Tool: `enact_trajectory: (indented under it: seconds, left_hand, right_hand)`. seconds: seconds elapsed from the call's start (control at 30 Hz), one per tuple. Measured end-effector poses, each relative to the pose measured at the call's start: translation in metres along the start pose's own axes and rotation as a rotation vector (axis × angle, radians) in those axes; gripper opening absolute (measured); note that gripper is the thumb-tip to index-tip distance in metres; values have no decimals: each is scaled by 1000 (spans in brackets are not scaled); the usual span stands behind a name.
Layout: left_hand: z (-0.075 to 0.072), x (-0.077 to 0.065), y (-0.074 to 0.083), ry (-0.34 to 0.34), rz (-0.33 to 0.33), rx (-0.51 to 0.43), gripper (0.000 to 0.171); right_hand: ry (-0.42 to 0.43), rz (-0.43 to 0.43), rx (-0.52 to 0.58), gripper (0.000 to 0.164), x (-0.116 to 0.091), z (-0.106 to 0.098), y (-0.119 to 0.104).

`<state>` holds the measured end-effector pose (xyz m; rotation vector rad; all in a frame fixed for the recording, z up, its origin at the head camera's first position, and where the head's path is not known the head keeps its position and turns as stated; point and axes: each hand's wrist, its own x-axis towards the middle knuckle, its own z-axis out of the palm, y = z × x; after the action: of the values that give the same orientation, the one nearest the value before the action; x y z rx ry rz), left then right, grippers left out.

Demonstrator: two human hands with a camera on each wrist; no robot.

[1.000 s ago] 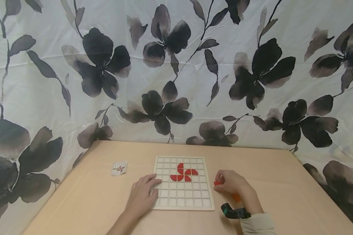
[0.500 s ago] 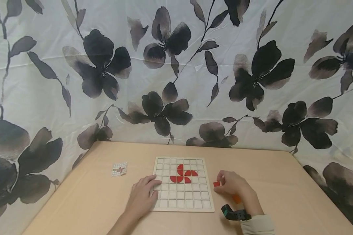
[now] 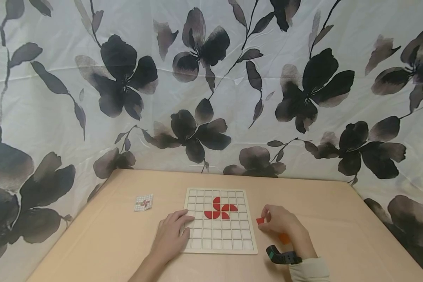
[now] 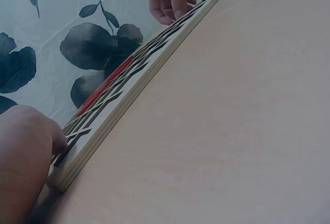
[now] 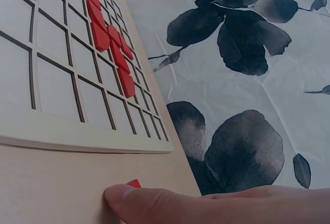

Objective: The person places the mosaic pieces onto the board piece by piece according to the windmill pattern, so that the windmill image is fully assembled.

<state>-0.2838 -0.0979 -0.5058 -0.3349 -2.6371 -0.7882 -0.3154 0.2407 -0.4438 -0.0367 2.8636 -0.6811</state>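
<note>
A pale wooden grid board [image 3: 225, 234] lies on the table with several red quarter-round tiles [image 3: 211, 214] set in its upper cells, forming a pinwheel shape. My left hand [image 3: 170, 233] rests along the board's left edge, fingers relaxed and fingertips over the rim; the left wrist view shows a finger of that hand [image 4: 31, 157] at the board's corner. Off the board's right side, my right hand [image 3: 282, 221] pinches a small red tile [image 3: 260, 221] between thumb and finger. In the right wrist view, the thumb covers most of the red tile [image 5: 134, 183].
Under the right wrist is an orange piece [image 3: 284, 238], partly hidden. A small printed card [image 3: 143, 203] with a grid and red pattern lies to the left of the board. Behind the table [image 3: 102, 231] hangs a floral cloth [image 3: 246, 94]. A black band [image 3: 283, 256] circles the right wrist.
The red tile at my right fingertips has turned slightly and more of its face shows than a second ago. Both hands otherwise keep their places, and the board's tiles are unchanged.
</note>
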Motion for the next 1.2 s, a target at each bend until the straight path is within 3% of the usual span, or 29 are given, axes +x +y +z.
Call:
enact_trajectory:
  seconds: [1.2]
  left_hand:
    - [-1,0,1,-20,-4,-7,27]
  right_hand:
    - [29,-51,-30,30,-1,-1,-9]
